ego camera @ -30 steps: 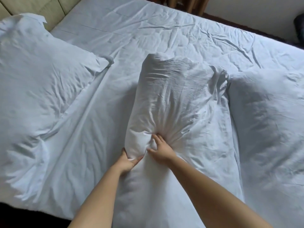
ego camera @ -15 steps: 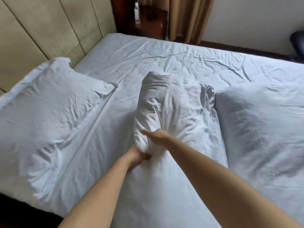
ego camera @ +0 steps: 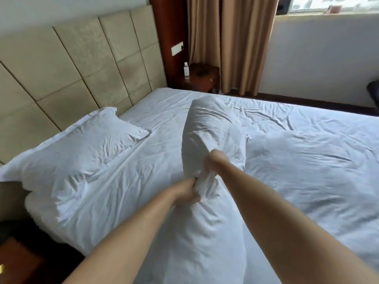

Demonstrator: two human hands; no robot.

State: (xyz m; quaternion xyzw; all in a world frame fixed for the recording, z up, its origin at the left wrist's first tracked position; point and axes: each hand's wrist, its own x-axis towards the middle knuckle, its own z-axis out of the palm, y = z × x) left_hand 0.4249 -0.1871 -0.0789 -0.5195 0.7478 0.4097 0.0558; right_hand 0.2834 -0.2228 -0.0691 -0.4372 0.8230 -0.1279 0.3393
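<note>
Beige-panelled bedroom, white bed (ego camera: 164, 111): left hand (ego camera: 187, 191) and right hand (ego camera: 215, 158) both clench the pillow (ego camera: 211, 128), upended mid-bed. Its cover seems mostly on; closing, plumping and laying it by the headboard pillow (ego camera: 82, 152) remain.

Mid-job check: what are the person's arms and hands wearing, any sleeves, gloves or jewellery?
Both arms are bare as far as the view shows: no sleeve on the left forearm or right forearm. The left hand and right hand wear no gloves; no watch, bracelet or ring shows, though the fingers are partly hidden.
</note>
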